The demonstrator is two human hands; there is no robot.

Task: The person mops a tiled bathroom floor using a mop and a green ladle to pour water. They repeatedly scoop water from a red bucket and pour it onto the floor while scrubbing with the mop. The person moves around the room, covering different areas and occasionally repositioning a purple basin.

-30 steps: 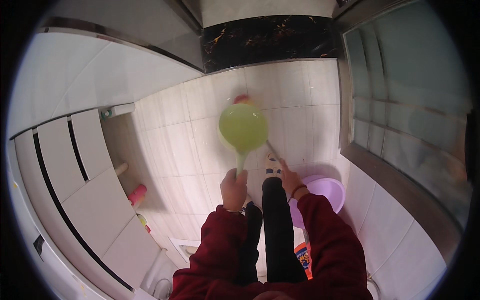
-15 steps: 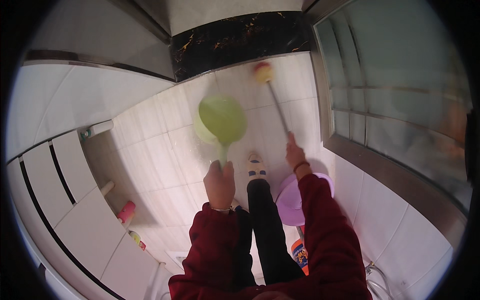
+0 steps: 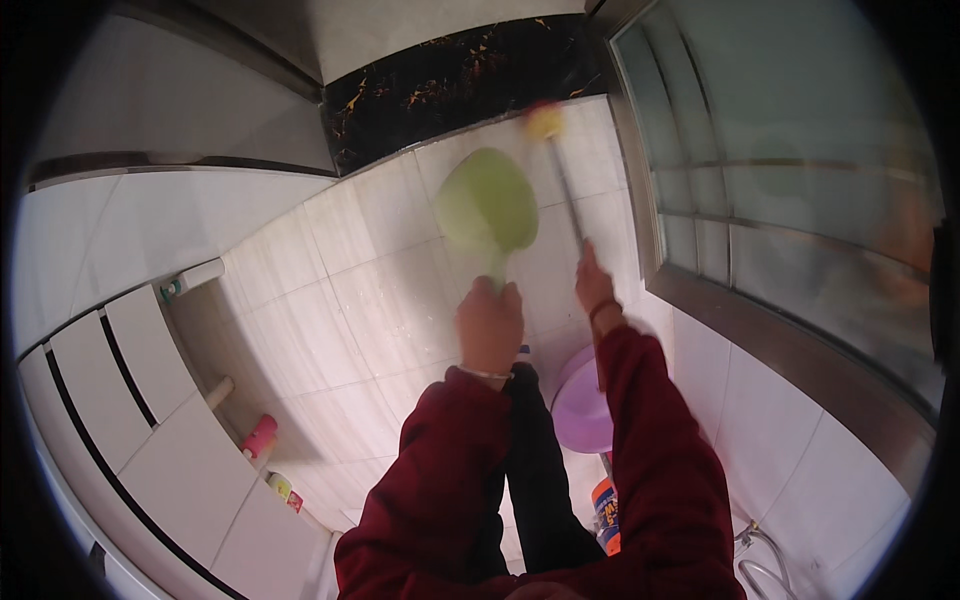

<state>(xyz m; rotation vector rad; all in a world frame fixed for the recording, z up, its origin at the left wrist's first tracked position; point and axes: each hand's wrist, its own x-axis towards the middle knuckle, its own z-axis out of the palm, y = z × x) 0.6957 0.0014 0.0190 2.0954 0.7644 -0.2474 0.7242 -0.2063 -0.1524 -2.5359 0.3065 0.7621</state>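
Note:
My left hand (image 3: 490,330) is wrapped round the handle of a green plastic water dipper (image 3: 490,205), held out over the pale tiled floor (image 3: 330,320). The dipper is smeared by motion, so I cannot tell whether it holds water. Further right, my right hand (image 3: 595,285) grips the metal stick of a long-handled brush (image 3: 566,190). Its blurred yellow and red head is at the far edge of the floor, by the black marbled threshold (image 3: 450,80). Dipper and brush are apart. Below my right forearm a purple basin (image 3: 578,415) is partly covered by the sleeve.
A framed glass door (image 3: 770,190) stands on the right. White panels (image 3: 190,460) line the left, with a white bottle (image 3: 198,274), a pink bottle (image 3: 262,436) and small packages beside them. An orange and blue container (image 3: 606,510) is near my legs, and a hose (image 3: 765,560) lies lower right.
My left hand and the dipper have moved right and farther away, closer to the brush. The brush head has shifted slightly away toward the threshold. My foot is now mostly hidden.

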